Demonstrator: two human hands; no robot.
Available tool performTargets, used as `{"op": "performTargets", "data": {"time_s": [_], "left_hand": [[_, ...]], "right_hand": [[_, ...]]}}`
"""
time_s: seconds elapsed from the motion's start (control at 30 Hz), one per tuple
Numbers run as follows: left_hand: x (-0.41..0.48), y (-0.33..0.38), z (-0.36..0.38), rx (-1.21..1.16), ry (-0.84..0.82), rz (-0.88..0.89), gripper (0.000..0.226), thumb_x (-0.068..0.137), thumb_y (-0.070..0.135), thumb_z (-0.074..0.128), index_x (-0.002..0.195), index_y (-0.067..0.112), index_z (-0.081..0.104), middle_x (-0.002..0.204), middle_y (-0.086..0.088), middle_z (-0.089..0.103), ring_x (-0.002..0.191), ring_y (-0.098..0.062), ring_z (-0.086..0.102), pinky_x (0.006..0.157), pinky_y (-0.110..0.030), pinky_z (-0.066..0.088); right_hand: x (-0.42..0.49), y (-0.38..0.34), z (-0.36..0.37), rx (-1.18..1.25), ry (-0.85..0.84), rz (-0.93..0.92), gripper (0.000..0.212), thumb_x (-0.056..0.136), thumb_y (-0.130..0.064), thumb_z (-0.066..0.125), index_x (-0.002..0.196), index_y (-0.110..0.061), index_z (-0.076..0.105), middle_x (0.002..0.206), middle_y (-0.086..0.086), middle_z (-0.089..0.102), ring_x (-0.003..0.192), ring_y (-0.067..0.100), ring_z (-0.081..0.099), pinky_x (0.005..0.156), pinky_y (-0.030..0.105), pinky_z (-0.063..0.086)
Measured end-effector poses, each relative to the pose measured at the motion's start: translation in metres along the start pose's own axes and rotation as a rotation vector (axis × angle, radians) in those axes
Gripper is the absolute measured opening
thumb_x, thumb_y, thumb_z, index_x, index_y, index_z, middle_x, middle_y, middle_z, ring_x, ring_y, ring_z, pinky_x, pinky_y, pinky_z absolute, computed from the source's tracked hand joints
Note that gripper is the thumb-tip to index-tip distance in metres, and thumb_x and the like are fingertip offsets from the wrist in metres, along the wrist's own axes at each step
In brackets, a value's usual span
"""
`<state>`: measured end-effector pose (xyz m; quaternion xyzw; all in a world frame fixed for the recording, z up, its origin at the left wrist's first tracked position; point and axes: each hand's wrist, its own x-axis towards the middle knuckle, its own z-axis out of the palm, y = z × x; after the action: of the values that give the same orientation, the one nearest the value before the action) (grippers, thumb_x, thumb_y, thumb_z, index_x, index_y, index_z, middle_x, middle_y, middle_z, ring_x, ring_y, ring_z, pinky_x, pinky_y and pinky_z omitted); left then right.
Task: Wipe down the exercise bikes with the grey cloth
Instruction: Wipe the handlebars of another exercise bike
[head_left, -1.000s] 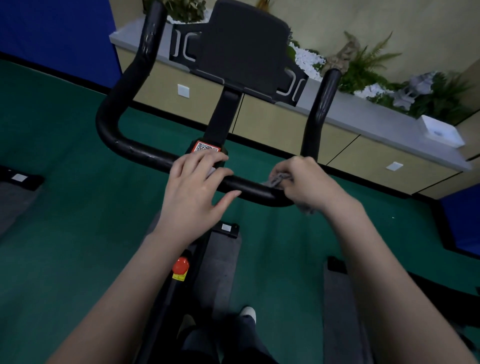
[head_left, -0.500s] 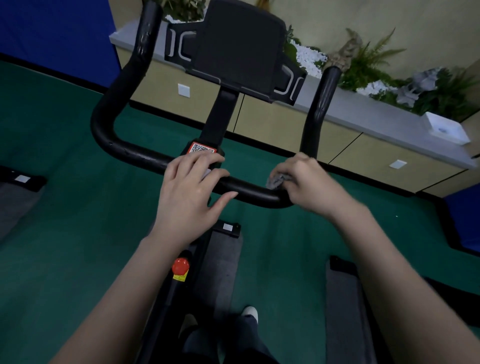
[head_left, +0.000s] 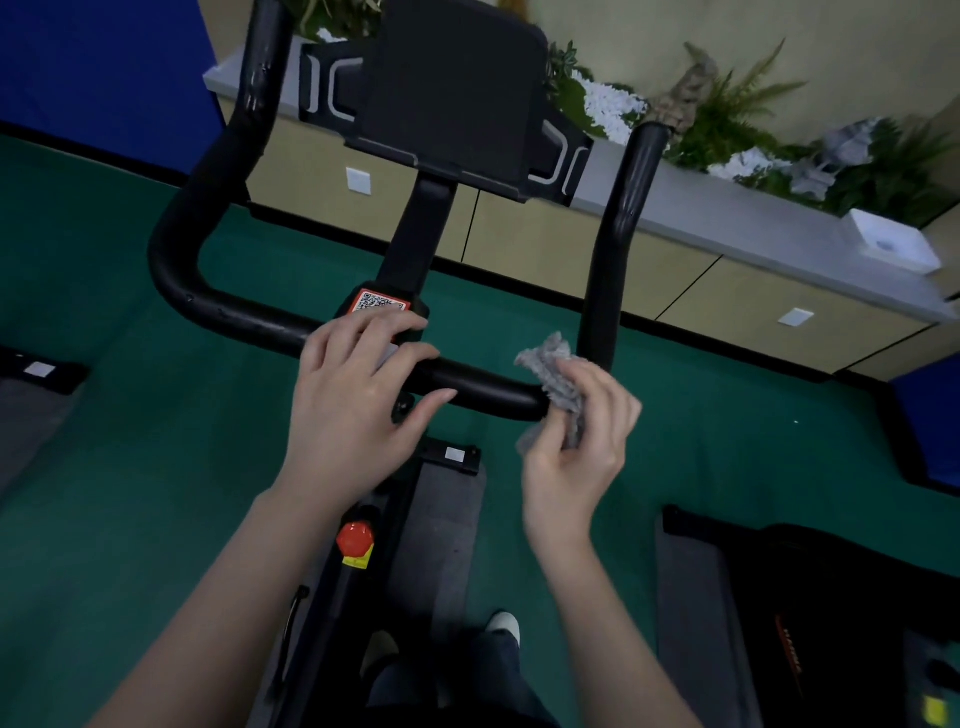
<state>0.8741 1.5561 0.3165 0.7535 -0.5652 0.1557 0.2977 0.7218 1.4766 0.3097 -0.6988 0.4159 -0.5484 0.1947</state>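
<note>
A black exercise bike fills the middle of the head view, its U-shaped handlebar (head_left: 244, 317) running across in front of me and its dark console (head_left: 452, 88) above. My left hand (head_left: 358, 400) rests on the handlebar's crossbar near the centre stem, fingers loosely spread over it. My right hand (head_left: 576, 447) grips the crumpled grey cloth (head_left: 553, 379) at the right bend of the crossbar. The hand is turned palm toward me, and the cloth touches the bar's corner below the right upright (head_left: 618, 234).
A red knob (head_left: 355, 538) sits on the bike frame below my left wrist. Green floor surrounds the bike. A beige cabinet with a grey top (head_left: 727, 218), plants and a white box (head_left: 891, 244) runs along the back. Another machine (head_left: 810, 623) stands at the lower right.
My right hand has rolled off the top of the crossbar's right end, turning palm-up with the cloth now showing above its fingers. My left hand stays on the bar.
</note>
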Motion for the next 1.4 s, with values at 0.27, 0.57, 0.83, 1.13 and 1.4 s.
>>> {"op": "performTargets", "data": {"time_s": [0.27, 0.57, 0.83, 1.13, 1.4], "left_hand": [[0.0, 0.0, -0.001, 0.007, -0.006, 0.007, 0.033, 0.087, 0.045, 0.06, 0.103, 0.018, 0.067, 0.123, 0.0, 0.058, 0.12, -0.024, 0.045, 0.098, -0.037, 0.03], [-0.001, -0.001, 0.0, 0.016, -0.011, 0.014, 0.033, 0.086, 0.045, 0.061, 0.104, 0.018, 0.066, 0.123, 0.0, 0.058, 0.12, -0.024, 0.046, 0.097, -0.038, 0.03], [-0.001, -0.001, 0.001, 0.021, -0.026, 0.004, 0.033, 0.086, 0.045, 0.059, 0.105, 0.019, 0.065, 0.124, 0.001, 0.057, 0.121, -0.025, 0.045, 0.098, -0.04, 0.03], [-0.001, -0.001, 0.001, 0.039, -0.031, 0.006, 0.035, 0.087, 0.047, 0.057, 0.106, 0.019, 0.065, 0.125, 0.0, 0.056, 0.121, -0.025, 0.045, 0.098, -0.04, 0.029], [0.0, 0.004, -0.005, 0.021, -0.054, 0.007, 0.039, 0.088, 0.048, 0.055, 0.105, 0.015, 0.066, 0.124, -0.003, 0.057, 0.121, -0.027, 0.045, 0.099, -0.04, 0.028]], "right_hand": [[0.012, 0.004, 0.005, 0.151, 0.198, 0.255, 0.03, 0.087, 0.003, 0.05, 0.109, -0.015, 0.06, 0.111, 0.002, 0.058, 0.11, 0.024, 0.053, 0.093, 0.024, 0.043], [0.033, 0.01, 0.009, 0.43, 0.383, 0.716, 0.019, 0.097, 0.001, 0.045, 0.107, -0.014, 0.052, 0.11, 0.003, 0.058, 0.103, 0.013, 0.059, 0.094, 0.024, 0.048], [0.013, 0.003, 0.007, 0.708, 0.303, 1.002, 0.016, 0.101, -0.008, 0.041, 0.109, -0.018, 0.051, 0.111, 0.006, 0.058, 0.098, 0.015, 0.059, 0.097, 0.033, 0.049], [0.005, 0.002, 0.003, 0.962, 0.181, 1.227, 0.014, 0.101, -0.007, 0.042, 0.096, -0.013, 0.053, 0.083, -0.001, 0.059, 0.075, 0.01, 0.056, 0.077, 0.028, 0.047], [0.012, 0.002, -0.002, 1.078, 0.109, 1.426, 0.015, 0.099, -0.006, 0.044, 0.095, -0.013, 0.057, 0.091, 0.003, 0.062, 0.082, 0.014, 0.057, 0.075, 0.027, 0.046]]}}
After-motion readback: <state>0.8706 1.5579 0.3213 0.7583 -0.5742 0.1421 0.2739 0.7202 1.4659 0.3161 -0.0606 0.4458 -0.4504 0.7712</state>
